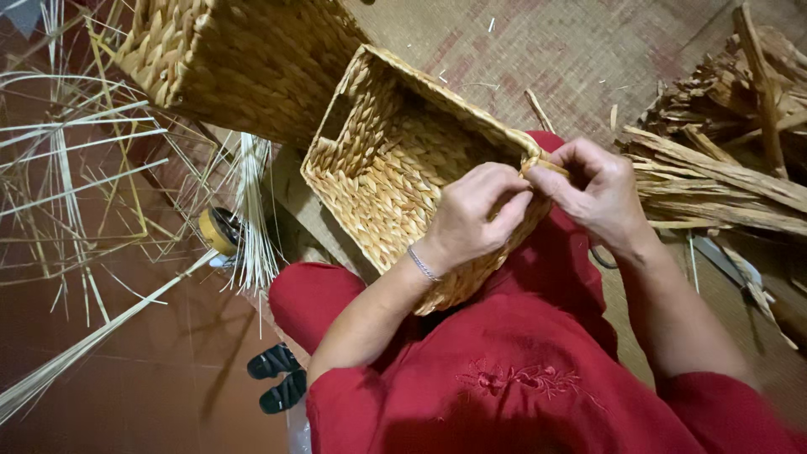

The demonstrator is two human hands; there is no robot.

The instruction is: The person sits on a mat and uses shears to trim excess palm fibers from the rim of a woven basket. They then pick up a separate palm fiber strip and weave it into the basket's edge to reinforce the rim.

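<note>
A rectangular woven straw basket [378, 160] rests on my lap, its opening turned toward me. My left hand [475, 214], with a thin silver bracelet on the wrist, pinches the basket's near right corner rim. My right hand [593, 193] grips the same corner from the other side, fingers closed on a flat straw strand [542, 166] at the rim. The two hands touch each other there. I wear red clothing [521, 361] with embroidery.
A second, larger woven basket [235, 59] stands at the upper left. Loose pale straw strips [76, 185] spread over the left floor. A bundle of dried brown fibre [723, 176] lies right. A yellow tape roll [218, 231] and black handles [277, 378] lie below.
</note>
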